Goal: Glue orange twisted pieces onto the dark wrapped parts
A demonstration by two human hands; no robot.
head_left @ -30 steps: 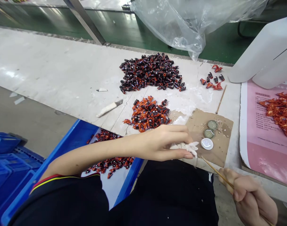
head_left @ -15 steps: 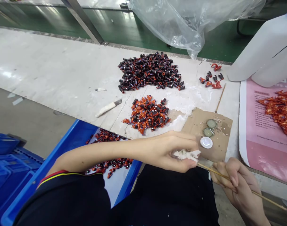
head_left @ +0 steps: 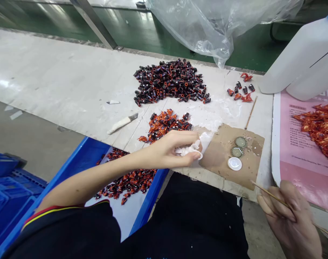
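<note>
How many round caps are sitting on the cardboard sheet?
3, all on the cardboard sheet: a crown cap farthest back, a second crown cap just in front, and a white cap nearest the person.

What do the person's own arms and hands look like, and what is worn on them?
The left hand and the right hand are both bare, with no gloves, and no ring or watch shows, though the right hand is blurred. The left forearm is bare and ends in a black sleeve edged with red and yellow stripes. The right sleeve is out of view.

Blue plastic crates (head_left: 7, 190) low at left — a white plastic jug (head_left: 301, 61), clear plastic sheeting (head_left: 207, 25) beyond.
</note>
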